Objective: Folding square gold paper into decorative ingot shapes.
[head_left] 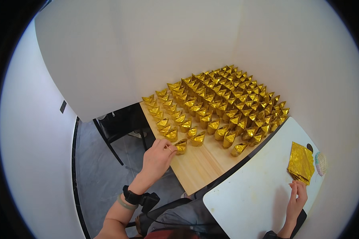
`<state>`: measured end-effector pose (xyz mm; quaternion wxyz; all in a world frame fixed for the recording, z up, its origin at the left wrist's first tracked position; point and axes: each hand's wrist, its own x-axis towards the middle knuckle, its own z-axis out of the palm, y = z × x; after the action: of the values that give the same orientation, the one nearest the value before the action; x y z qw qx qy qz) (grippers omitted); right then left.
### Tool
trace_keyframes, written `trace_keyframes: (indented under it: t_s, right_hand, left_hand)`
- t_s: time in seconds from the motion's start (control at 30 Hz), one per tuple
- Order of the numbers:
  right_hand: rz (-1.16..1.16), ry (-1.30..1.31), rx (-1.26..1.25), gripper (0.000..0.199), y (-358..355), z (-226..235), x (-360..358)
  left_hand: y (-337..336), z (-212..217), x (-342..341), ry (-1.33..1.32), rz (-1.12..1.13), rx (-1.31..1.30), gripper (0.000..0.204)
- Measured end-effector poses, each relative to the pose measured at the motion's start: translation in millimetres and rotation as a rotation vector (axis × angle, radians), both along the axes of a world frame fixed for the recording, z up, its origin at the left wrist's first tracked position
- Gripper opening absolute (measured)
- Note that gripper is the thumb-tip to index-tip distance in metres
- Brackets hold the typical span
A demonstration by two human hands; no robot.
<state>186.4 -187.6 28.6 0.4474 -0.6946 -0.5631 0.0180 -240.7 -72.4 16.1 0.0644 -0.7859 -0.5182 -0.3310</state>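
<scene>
My left hand (156, 158) reaches to the left edge of the wooden table, its fingertips closed on a folded gold foil ingot (181, 146) that stands at the near end of the left rows. Over the white table on the right, my right hand (297, 201) has its fingers bent together at the lower edge of a stack of gold foil sheets (301, 161). Its fingertips meet the lower corner of the sheets, and how many they grip is too small to tell. Rows of similar folded gold ingots (213, 126) fill much of the wooden table.
The wooden tabletop (197, 165) adjoins the white table (243, 195) along a dark edge. A patterned oval object (320, 163) lies beside the sheets. White walls close in behind and at right. A black chair (115, 129) stands on the grey floor at left.
</scene>
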Motion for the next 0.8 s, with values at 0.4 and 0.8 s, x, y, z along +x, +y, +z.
trace_keyframes:
  t_s: [0.4,0.8]
  right_hand:
    - [0.027,-0.001,0.005,0.017,2,-3,1]
    - [-0.242,-0.235,-0.101,0.038,1,-29,23]
  left_hand:
    - [9,-8,-4,0.031,0.058,0.001,0.011]
    - [-2,46,43,-0.310,-0.185,-0.068,0.040]
